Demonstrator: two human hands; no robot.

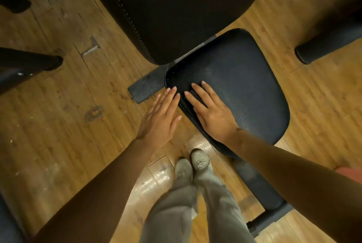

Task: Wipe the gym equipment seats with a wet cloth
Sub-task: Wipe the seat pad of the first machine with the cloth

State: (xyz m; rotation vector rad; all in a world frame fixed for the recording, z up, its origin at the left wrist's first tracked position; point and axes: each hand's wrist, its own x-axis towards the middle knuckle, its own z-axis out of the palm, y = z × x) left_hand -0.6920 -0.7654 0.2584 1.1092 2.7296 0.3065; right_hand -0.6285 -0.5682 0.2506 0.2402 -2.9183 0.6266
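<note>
The dark padded seat (244,86) of a gym machine sits below its large black back pad (176,7). My right hand (213,117) lies flat on the seat's near left part with fingers spread. It presses a dark cloth (193,97), of which only a small patch shows between thumb and forefinger. The seat surface near that hand has a wet sheen. My left hand (158,119) is open with its fingers together. It hovers just off the seat's left edge, fingertips close to the seat's corner, and holds nothing.
A grey metal frame bar (145,88) sticks out under the seat's left corner, and a base bar (260,193) runs along the floor at right. Other machine legs (29,62) stand at left, a padded roller (323,47) at right. My feet (192,164) stand on worn wooden floor.
</note>
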